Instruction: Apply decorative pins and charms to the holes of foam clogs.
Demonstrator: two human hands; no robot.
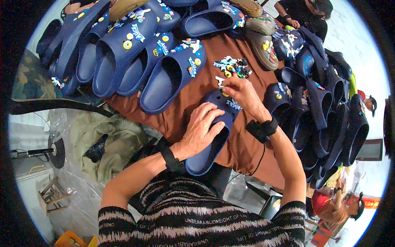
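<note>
A navy slip-on clog [200, 163] lies at the table's near edge, its toe pointing away from me. My left hand [200, 129] grips it, fingers laid across the upper and thumb at the foot opening. Small holes and a few charms, one blue and white lettered [235, 105], show on the toe. Just above that toe, my right hand [243, 94] is closed in a pinch on a small white shoe charm [220, 81]. Beyond the fingertips sits a loose pile of colourful charms [233, 68] on the brown cloth [214, 47].
Decorated navy clogs [164, 82] crowd the table's far left; more clogs [325, 119] are heaped along the right. A grey-brown clog [263, 49] stands beyond the charms. Across the table is a person in black [304, 16]. A cable [260, 158] hangs from my right wristband.
</note>
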